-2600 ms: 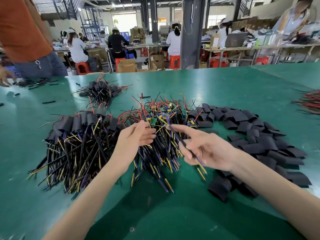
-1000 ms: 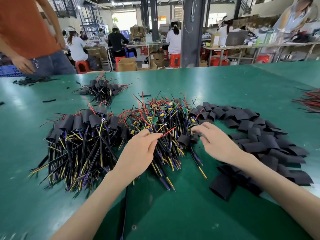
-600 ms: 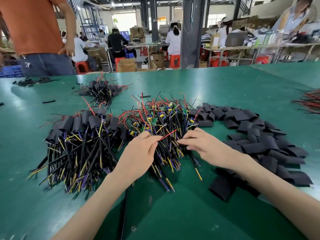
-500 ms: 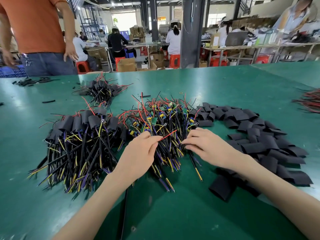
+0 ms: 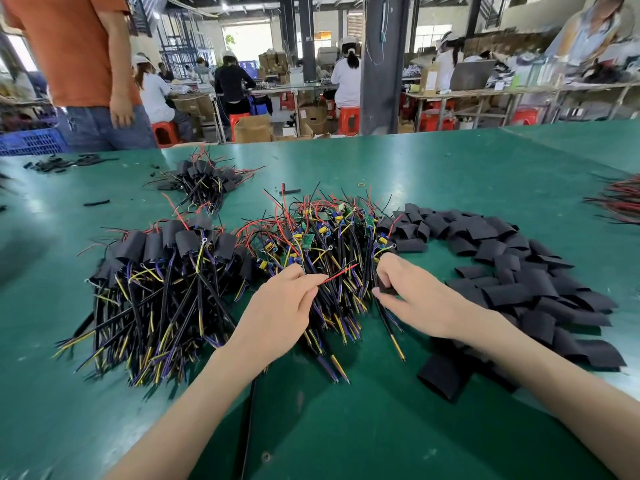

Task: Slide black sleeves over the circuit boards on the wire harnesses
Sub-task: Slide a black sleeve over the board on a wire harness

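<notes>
Wire harnesses (image 5: 337, 296) heaped mid-table show bare green circuit boards (image 5: 307, 240); flat black sleeves (image 5: 502, 237), seemingly empty, lie rightward.

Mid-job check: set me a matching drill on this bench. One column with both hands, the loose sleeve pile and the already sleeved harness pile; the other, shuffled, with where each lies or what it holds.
Column 1
1. left hand
2. right hand
3. loose black sleeves
4. sleeved harnesses

Column 2
a. heaped to the right of both hands
b. pinches a red wire
c. heaped to the left of both hands, boards covered
d. pinches a black sleeve

Pairs: 1-b; 2-d; 3-a; 4-c
</notes>
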